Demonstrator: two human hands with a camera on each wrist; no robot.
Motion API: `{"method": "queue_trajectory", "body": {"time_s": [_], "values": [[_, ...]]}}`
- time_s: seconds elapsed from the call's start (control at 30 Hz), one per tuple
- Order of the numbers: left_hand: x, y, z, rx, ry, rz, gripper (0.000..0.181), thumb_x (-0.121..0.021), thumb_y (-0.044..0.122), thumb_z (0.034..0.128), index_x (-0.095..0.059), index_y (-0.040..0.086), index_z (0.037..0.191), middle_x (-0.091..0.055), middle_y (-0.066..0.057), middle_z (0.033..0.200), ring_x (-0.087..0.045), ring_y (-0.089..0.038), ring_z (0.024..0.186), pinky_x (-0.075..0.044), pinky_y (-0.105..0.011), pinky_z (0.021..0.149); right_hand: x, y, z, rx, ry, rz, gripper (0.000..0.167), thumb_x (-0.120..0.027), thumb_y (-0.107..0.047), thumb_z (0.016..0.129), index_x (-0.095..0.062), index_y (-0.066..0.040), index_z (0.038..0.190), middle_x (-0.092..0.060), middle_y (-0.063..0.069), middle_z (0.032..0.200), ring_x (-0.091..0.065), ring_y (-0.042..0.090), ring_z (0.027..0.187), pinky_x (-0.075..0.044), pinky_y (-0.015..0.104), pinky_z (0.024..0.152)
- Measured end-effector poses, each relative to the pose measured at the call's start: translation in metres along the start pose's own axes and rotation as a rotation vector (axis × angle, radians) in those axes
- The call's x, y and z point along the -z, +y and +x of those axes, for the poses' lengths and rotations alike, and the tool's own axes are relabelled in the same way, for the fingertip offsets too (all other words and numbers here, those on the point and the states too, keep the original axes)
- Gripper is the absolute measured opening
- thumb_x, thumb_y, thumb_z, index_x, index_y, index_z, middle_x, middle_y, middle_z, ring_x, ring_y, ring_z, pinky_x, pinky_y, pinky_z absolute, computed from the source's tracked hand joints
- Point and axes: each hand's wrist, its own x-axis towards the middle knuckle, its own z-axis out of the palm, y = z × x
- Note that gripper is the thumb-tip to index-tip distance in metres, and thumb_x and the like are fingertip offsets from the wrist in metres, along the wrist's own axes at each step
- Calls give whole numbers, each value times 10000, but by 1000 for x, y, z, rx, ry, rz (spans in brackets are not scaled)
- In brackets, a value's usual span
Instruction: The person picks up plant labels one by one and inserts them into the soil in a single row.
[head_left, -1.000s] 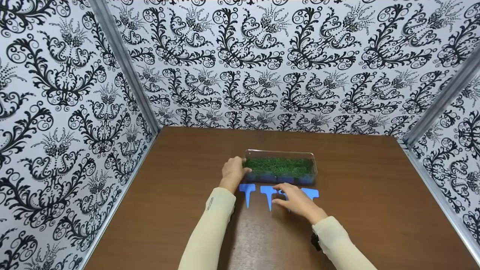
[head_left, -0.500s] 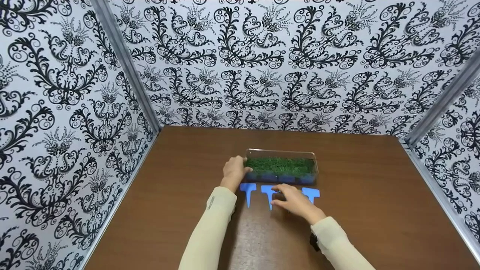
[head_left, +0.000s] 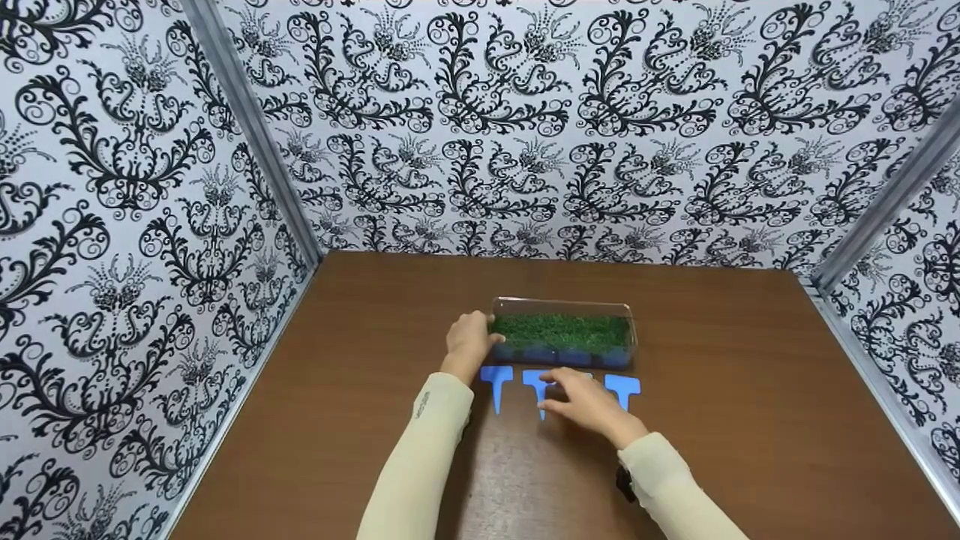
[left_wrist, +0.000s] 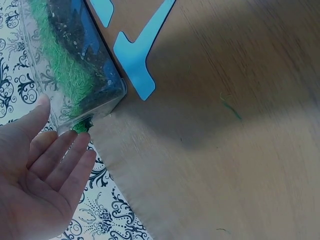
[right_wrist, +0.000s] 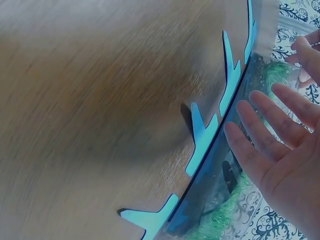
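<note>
A clear plastic tray (head_left: pixel 634 334) stands on the table, with green grass (head_left: pixel 559 328) and dark soil inside. My left hand (head_left: pixel 469 341) rests at the tray's left end; in the left wrist view, its extended fingers (left_wrist: pixel 70 160) meet the tray's corner. Blue T-shaped plant labels (head_left: pixel 496 382) lie in a row along the tray's front side. Over the middle labels hovers my right hand (head_left: pixel 589 401), hiding part of them. The right wrist view shows that hand's fingers (right_wrist: pixel 280 120) spread and relaxed, holding nothing, beside the labels (right_wrist: pixel 200 142).
The brown table (head_left: pixel 360 330) meets patterned black-and-white walls (head_left: pixel 525 112) at the back and sides, with grey metal posts (head_left: pixel 255 135) at the corners. A thin green strand (left_wrist: pixel 231 107) lies on the table near the left hand.
My right hand has shifted slightly left over the labels. My left hand stays at the tray's left end, and the tray and labels keep their places.
</note>
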Motion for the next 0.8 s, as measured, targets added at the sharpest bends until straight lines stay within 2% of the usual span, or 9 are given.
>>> {"method": "queue_trajectory", "body": {"time_s": [0.33, 0.57, 0.8], "values": [[1, -1, -1, -20, 4, -23, 492, -774, 350, 861, -668, 222, 1324, -686, -36, 1305, -691, -317, 1097, -567, -452, 915, -3, -5, 3, 33, -11, -6, 525, -680, -381, 940, -599, -70, 1354, -614, 116, 1370, -598, 334, 1245, -490, 523, 1023], [2, -1, -2, -30, 15, -34, 484, -775, 336, 865, -671, 212, 1321, -685, -34, 1305, -691, -322, 1096, -566, -452, 915, -5, -8, 6, 41, -38, 23, 503, -678, -321, 951, -583, -59, 1371, -608, 131, 1373, -602, 348, 1230, -501, 529, 1004], [2, -1, -2, -24, -2, -38, 493, -776, 342, 860, -671, 206, 1321, -685, -44, 1306, -688, -332, 1099, -564, -457, 916, -9, -9, 8, 37, -58, 41, 531, -672, -344, 951, -568, -54, 1384, -606, 146, 1379, -602, 356, 1227, -500, 530, 1008]]}}
